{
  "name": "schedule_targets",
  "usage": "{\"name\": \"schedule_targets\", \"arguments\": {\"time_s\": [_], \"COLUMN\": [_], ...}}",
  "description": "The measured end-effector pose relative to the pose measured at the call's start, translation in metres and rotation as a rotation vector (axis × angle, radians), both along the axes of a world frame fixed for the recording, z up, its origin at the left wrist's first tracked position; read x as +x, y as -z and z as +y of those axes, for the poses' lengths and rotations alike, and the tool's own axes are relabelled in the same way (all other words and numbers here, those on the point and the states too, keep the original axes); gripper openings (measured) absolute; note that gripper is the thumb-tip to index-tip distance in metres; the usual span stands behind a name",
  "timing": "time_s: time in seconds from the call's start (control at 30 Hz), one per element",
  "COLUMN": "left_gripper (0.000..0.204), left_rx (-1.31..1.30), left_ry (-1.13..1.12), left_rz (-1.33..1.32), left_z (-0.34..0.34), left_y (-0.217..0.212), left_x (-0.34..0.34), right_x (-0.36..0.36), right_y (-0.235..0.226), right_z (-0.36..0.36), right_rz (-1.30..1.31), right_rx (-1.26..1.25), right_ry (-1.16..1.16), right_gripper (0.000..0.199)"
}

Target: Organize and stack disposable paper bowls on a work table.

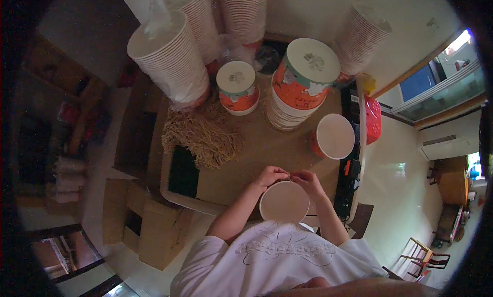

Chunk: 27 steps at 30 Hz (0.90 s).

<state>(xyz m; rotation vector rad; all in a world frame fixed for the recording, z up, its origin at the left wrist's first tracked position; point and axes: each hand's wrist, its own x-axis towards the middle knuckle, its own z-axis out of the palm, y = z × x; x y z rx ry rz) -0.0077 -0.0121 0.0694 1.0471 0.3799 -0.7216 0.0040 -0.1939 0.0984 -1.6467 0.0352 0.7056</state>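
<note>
Together, both hands [272,178] [307,181] at tub [284,202], grip unclear, underside hidden

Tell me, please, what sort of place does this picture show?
Perhaps a home room or small workshop used for handwork: stacked white tubs and a heap of stringy tan material stand on a table, with an open cardboard box beside it.

Light is entering through bright openings [458,42] along the right side, clipping to white. The floor [382,194] is reflecting mild glare. The left side is showing dim and grainy. Fisheye distortion is bending straight edges toward the black rim.
</note>
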Motion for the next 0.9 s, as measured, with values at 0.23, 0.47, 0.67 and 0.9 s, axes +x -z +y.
{"name": "schedule_targets", "arguments": {"time_s": [0.23,0.47,0.67,0.9], "left_gripper": [0.016,0.016,0.013,0.012], "left_rx": [0.041,0.034,0.041,0.058], "left_ry": [0.029,0.020,0.007,-0.001], "left_rz": [-0.009,-0.048,-0.004,-0.085], "left_z": [0.0000,-0.0019,-0.0028,-0.0034], "left_y": [-0.0068,-0.0022,-0.0012,0.0019], "left_x": [0.0010,0.0013,0.0023,0.0011], "right_x": [0.0067,0.0088,0.0086,0.0076], "right_y": [0.0032,0.0030,0.0021,0.0035], "right_z": [-0.0012,0.0002,-0.0001,-0.0035], "right_rz": [-0.045,0.046,-0.032,0.040], "right_rx": [-0.130,-0.204,-0.159,0.028], "right_ry": [-0.174,-0.101,-0.090,-0.035], "right_gripper": [0.019,0.017,0.015,0.006]}}
